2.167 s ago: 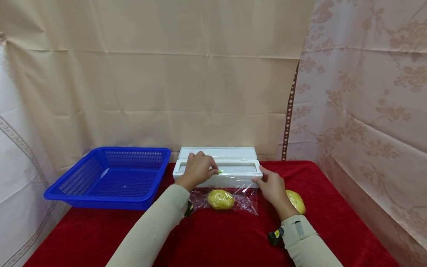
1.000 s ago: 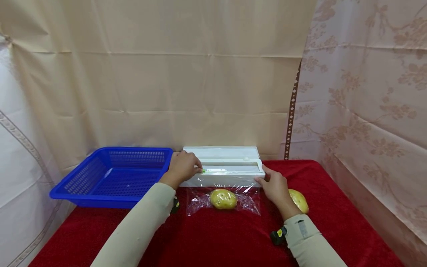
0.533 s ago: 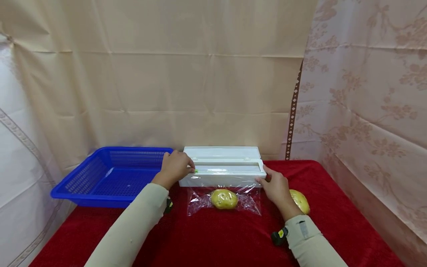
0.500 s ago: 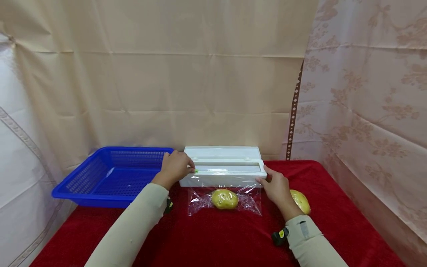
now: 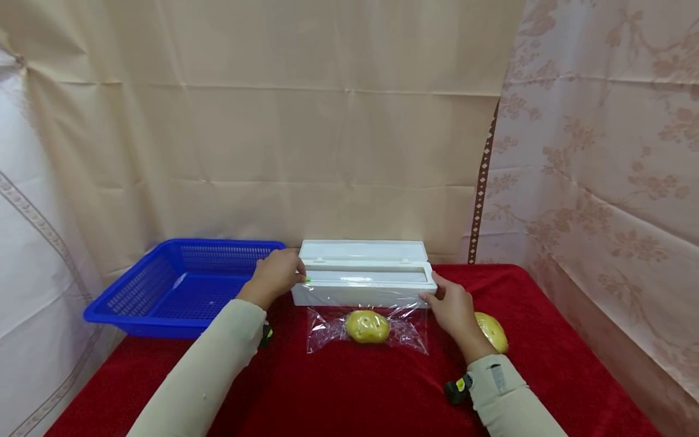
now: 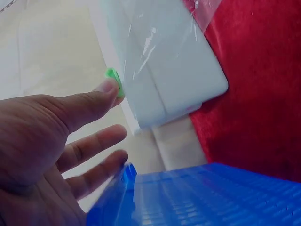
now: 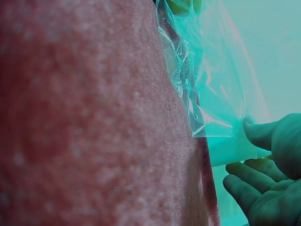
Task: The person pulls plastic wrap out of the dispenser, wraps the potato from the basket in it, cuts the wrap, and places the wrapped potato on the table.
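A white cling film dispenser box (image 5: 300,297) stands on the table with its lid (image 5: 363,250) raised. My left hand (image 5: 275,273) is at its left end, thumb and forefinger pinching a small green slide cutter (image 6: 114,81); the other fingers hang loose. The right hand (image 5: 452,306) grips the box's right end, its thumb (image 7: 258,134) on the front over the film. Clear cling film (image 5: 404,332) drapes down the front of the box onto the cloth. On the table in front of the box is a yellow potato (image 5: 367,327) with film around it.
A blue plastic basket (image 5: 164,331) stands at the left, its edge close to my left hand. Another potato (image 5: 493,332) sits beyond my right wrist, partly hidden. Red cloth (image 5: 338,394) covers the table; curtains hang behind and at the sides.
My left hand has slid leftward along the box with the green cutter, from near the middle to the left end. The right hand keeps its grip on the right end.
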### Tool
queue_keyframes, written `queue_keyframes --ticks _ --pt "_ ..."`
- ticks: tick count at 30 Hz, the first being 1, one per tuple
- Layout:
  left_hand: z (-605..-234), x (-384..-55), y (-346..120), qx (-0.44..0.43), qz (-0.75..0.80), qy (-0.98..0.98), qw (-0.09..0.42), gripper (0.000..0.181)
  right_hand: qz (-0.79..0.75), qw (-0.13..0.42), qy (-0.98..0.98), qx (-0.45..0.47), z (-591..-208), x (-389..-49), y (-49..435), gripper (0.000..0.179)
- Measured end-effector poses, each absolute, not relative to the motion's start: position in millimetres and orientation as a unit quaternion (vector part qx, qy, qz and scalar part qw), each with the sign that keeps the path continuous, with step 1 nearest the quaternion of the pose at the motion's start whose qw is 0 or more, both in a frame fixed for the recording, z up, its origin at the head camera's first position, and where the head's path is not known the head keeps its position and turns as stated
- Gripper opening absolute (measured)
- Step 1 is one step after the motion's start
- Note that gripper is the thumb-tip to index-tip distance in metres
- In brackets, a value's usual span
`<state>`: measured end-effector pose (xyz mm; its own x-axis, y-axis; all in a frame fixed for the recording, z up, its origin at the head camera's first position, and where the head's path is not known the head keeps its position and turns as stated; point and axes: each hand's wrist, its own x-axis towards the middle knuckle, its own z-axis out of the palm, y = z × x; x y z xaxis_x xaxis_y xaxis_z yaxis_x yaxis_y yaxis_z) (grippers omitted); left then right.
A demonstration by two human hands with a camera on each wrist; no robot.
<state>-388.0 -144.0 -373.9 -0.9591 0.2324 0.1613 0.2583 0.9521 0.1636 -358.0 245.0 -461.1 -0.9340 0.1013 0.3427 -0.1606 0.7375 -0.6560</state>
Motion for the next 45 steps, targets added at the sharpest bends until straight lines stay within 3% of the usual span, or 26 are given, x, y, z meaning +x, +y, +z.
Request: queue_keyframes --ticks 12,23,26,32,39,45 --pt "-369.7 -389.6 -148.3 -0.198 -0.072 -0.974 0.087 0.001 0.359 0.174 -0.917 0.009 -458.9 -357.3 244.7 0.066" --pt "-366.6 -390.8 -156.1 -0.214 -0.058 -0.971 0.088 0.015 0.361 0.174 -0.916 0.011 -460.2 -358.7 244.7 0.066" --pt "-366.6 -388.5 -154.2 -0.215 -0.064 -0.971 0.087 0.007 0.358 0.172 -0.918 0.01 -460.0 -358.4 244.7 0.066" --pt "-373.9 -380.9 -138.0 -0.183 -0.024 -0.979 0.084 0.043 0.36 0.169 -0.917 0.008 -459.2 -358.3 244.5 0.066" --pt "-382.4 -381.4 -122.5 -0.182 0.026 -0.975 0.124 0.017 0.359 0.176 -0.916 0.013 -458.2 -357.4 243.3 0.066" --pt "-385.9 -382.0 -122.6 -0.184 0.04 -0.97 0.152 0.012 0.352 0.191 -0.916 0.013 -456.8 -357.6 242.0 0.063"
